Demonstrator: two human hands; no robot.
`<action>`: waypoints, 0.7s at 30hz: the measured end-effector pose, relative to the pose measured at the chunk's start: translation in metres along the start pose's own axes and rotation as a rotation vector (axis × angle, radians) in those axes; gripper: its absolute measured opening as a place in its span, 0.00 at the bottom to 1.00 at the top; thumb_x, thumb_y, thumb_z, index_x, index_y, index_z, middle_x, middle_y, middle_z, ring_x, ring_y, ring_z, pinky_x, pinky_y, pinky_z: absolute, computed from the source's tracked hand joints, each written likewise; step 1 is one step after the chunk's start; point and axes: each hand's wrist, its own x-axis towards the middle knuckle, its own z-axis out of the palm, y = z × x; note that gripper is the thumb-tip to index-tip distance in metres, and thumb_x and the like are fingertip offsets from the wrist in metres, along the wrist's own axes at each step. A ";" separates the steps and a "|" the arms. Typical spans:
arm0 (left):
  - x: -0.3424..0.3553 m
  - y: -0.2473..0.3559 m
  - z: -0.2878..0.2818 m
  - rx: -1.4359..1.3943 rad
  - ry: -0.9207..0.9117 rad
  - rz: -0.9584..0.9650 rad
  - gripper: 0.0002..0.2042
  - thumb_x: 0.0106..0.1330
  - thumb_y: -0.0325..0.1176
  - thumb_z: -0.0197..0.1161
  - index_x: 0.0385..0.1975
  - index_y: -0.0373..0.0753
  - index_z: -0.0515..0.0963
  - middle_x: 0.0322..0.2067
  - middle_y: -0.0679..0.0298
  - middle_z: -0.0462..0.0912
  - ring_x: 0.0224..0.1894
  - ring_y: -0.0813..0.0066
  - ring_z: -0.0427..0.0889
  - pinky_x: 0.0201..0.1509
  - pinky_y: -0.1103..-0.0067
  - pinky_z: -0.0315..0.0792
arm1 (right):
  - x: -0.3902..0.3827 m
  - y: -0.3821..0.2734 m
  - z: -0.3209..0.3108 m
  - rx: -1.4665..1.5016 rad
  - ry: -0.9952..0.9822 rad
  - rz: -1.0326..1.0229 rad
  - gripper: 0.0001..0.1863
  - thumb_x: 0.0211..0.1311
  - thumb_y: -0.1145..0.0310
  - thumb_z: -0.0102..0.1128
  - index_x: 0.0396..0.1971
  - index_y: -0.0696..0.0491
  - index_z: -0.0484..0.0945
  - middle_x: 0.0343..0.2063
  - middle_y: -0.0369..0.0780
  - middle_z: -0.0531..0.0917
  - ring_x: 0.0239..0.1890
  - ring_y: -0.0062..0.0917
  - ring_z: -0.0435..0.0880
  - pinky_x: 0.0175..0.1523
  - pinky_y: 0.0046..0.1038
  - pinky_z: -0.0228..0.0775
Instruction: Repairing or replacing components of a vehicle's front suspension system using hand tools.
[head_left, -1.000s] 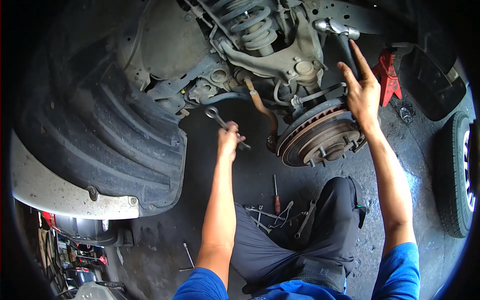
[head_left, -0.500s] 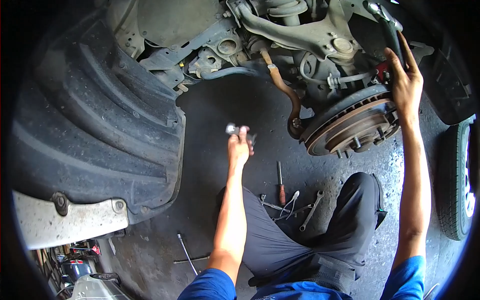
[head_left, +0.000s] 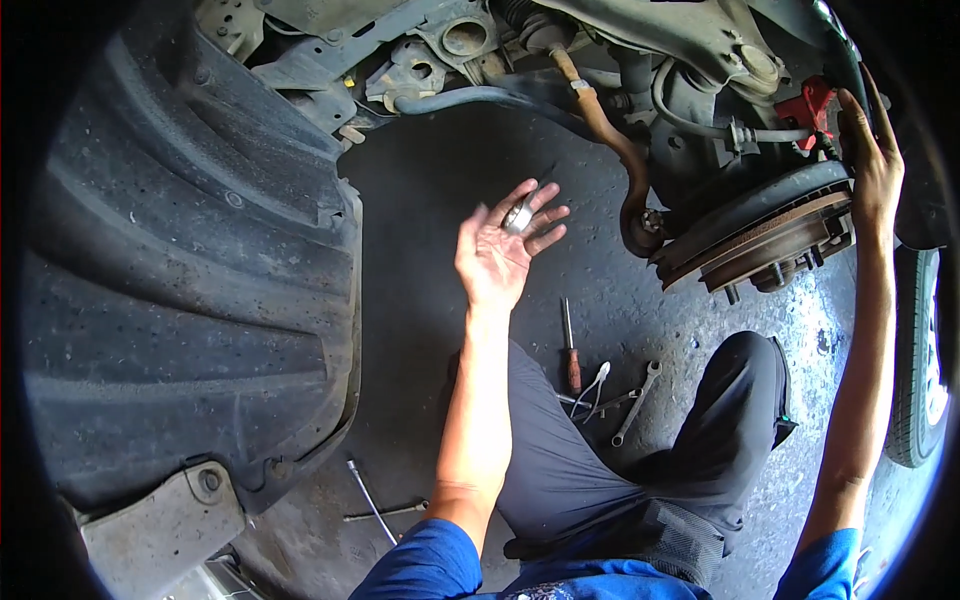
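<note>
My left hand [head_left: 495, 255] is held palm up over the floor with its fingers spread. A small shiny metal socket [head_left: 517, 218] rests across those fingers, slightly blurred. At the upper right, my right hand [head_left: 877, 175] is closed around a ratchet [head_left: 847, 70] with a black body and chrome head, partly lost in the dark rim of the picture. Beside that hand are a red bracket-like part [head_left: 805, 112] and the rusty brake disc [head_left: 770, 235] with its wheel studs.
Between my legs and the disc lie a screwdriver [head_left: 571, 350], a spanner [head_left: 637, 402] and other tools. More metal tools [head_left: 370, 500] lie at lower left. A black wheel-arch liner [head_left: 190, 280] fills the left; a tyre [head_left: 912, 380] stands at right. The rusty tie rod [head_left: 610, 135] hangs ahead.
My left hand has turned palm up and spread its fingers, with the socket now on them. The view has shifted, moving the disc rightward; my right hand still grips the ratchet.
</note>
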 end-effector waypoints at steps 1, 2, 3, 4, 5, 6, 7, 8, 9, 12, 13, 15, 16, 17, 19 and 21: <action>0.005 -0.003 -0.010 0.023 0.177 -0.024 0.29 0.73 0.52 0.47 0.56 0.27 0.72 0.52 0.38 0.78 0.51 0.52 0.82 0.56 0.67 0.79 | 0.001 0.004 0.002 0.048 -0.016 -0.009 0.19 0.74 0.59 0.51 0.60 0.45 0.78 0.58 0.38 0.79 0.58 0.23 0.79 0.65 0.28 0.67; 0.011 -0.013 -0.018 0.185 0.453 -0.002 0.23 0.73 0.46 0.54 0.48 0.28 0.77 0.43 0.47 0.83 0.44 0.57 0.85 0.52 0.69 0.81 | 0.003 0.008 0.003 0.097 -0.032 -0.018 0.19 0.74 0.59 0.51 0.59 0.45 0.78 0.59 0.38 0.78 0.59 0.23 0.78 0.66 0.28 0.66; 0.012 -0.024 -0.029 0.313 0.540 0.039 0.18 0.71 0.41 0.57 0.45 0.28 0.78 0.41 0.51 0.83 0.42 0.60 0.85 0.50 0.70 0.82 | 0.002 0.011 0.008 0.103 -0.039 -0.014 0.19 0.74 0.59 0.51 0.59 0.45 0.78 0.59 0.38 0.78 0.59 0.23 0.78 0.66 0.28 0.66; 0.013 -0.035 -0.037 0.435 0.619 0.080 0.13 0.70 0.35 0.61 0.42 0.29 0.79 0.39 0.54 0.83 0.40 0.64 0.85 0.48 0.71 0.82 | 0.003 0.011 0.008 0.074 -0.026 -0.018 0.19 0.74 0.59 0.51 0.60 0.45 0.78 0.60 0.39 0.78 0.60 0.24 0.78 0.66 0.29 0.65; 0.013 -0.042 -0.046 0.443 0.650 0.048 0.09 0.68 0.30 0.62 0.40 0.29 0.79 0.38 0.55 0.82 0.40 0.65 0.85 0.47 0.70 0.83 | 0.004 0.011 0.008 0.047 -0.014 -0.021 0.19 0.74 0.59 0.51 0.60 0.45 0.77 0.60 0.39 0.78 0.60 0.25 0.77 0.67 0.29 0.65; 0.014 -0.046 -0.051 0.452 0.682 0.014 0.06 0.66 0.25 0.63 0.38 0.29 0.80 0.37 0.56 0.82 0.39 0.67 0.84 0.46 0.70 0.83 | 0.005 0.012 0.006 0.049 -0.017 -0.022 0.19 0.74 0.59 0.51 0.60 0.45 0.77 0.60 0.39 0.78 0.60 0.25 0.77 0.67 0.29 0.65; 0.012 -0.047 -0.057 0.508 0.629 -0.035 0.15 0.67 0.24 0.61 0.53 0.32 0.74 0.38 0.56 0.81 0.40 0.67 0.84 0.47 0.68 0.82 | 0.006 0.013 0.004 0.002 -0.025 -0.076 0.19 0.74 0.59 0.52 0.60 0.45 0.77 0.60 0.39 0.78 0.60 0.25 0.77 0.67 0.29 0.65; 0.004 -0.050 -0.061 0.509 0.634 -0.030 0.15 0.67 0.24 0.61 0.53 0.32 0.74 0.38 0.56 0.81 0.40 0.67 0.84 0.47 0.68 0.82 | 0.006 0.014 0.003 -0.043 -0.033 -0.130 0.20 0.73 0.58 0.52 0.61 0.46 0.76 0.60 0.39 0.78 0.61 0.26 0.77 0.67 0.30 0.65; 0.003 -0.065 -0.043 0.452 0.550 0.061 0.23 0.67 0.23 0.59 0.62 0.37 0.65 0.38 0.56 0.80 0.40 0.66 0.84 0.48 0.68 0.81 | 0.004 0.020 -0.005 -0.026 -0.027 -0.087 0.21 0.73 0.57 0.53 0.61 0.46 0.76 0.59 0.39 0.78 0.60 0.25 0.77 0.67 0.29 0.65; 0.000 -0.061 -0.020 0.436 0.420 0.194 0.41 0.68 0.22 0.57 0.75 0.51 0.39 0.40 0.58 0.77 0.41 0.68 0.82 0.51 0.67 0.79 | -0.001 -0.001 -0.002 0.015 0.001 0.004 0.21 0.72 0.56 0.54 0.61 0.46 0.76 0.59 0.39 0.78 0.59 0.24 0.78 0.66 0.28 0.65; 0.001 -0.058 -0.023 0.462 0.417 0.176 0.39 0.69 0.25 0.57 0.75 0.50 0.41 0.39 0.60 0.76 0.39 0.70 0.80 0.49 0.68 0.79 | -0.004 -0.004 0.004 0.047 0.020 -0.008 0.21 0.72 0.57 0.54 0.61 0.46 0.77 0.59 0.39 0.79 0.58 0.23 0.79 0.65 0.27 0.67; 0.014 -0.048 -0.030 0.504 0.398 0.114 0.33 0.72 0.33 0.58 0.74 0.48 0.50 0.37 0.65 0.74 0.36 0.76 0.76 0.41 0.75 0.75 | -0.002 0.000 0.005 0.088 -0.012 0.004 0.20 0.73 0.58 0.53 0.60 0.46 0.77 0.59 0.39 0.79 0.58 0.23 0.79 0.64 0.27 0.67; 0.030 -0.046 -0.023 0.456 0.362 0.164 0.27 0.74 0.37 0.56 0.71 0.45 0.58 0.34 0.67 0.73 0.32 0.80 0.73 0.36 0.80 0.70 | -0.002 0.006 0.004 0.119 -0.044 0.025 0.20 0.73 0.58 0.52 0.60 0.45 0.77 0.58 0.38 0.79 0.57 0.23 0.79 0.63 0.26 0.68; 0.041 -0.039 -0.023 0.504 0.358 0.106 0.22 0.75 0.38 0.54 0.67 0.42 0.64 0.29 0.69 0.72 0.29 0.83 0.71 0.34 0.82 0.67 | -0.003 0.004 0.005 -0.017 -0.029 -0.194 0.18 0.75 0.60 0.48 0.59 0.44 0.78 0.58 0.37 0.79 0.56 0.23 0.80 0.61 0.26 0.70; 0.064 -0.033 -0.017 0.715 0.225 0.221 0.16 0.76 0.36 0.51 0.59 0.37 0.72 0.26 0.70 0.71 0.27 0.83 0.69 0.32 0.84 0.66 | 0.001 -0.017 -0.001 -0.055 -0.020 -0.117 0.18 0.76 0.63 0.43 0.58 0.43 0.80 0.59 0.36 0.79 0.58 0.24 0.79 0.61 0.26 0.71; 0.075 -0.032 -0.022 0.785 0.210 0.231 0.12 0.75 0.30 0.52 0.53 0.36 0.74 0.30 0.68 0.75 0.29 0.82 0.71 0.35 0.83 0.69 | 0.000 -0.024 0.002 -0.023 0.004 -0.116 0.18 0.75 0.63 0.45 0.58 0.43 0.79 0.58 0.36 0.80 0.56 0.24 0.80 0.62 0.24 0.69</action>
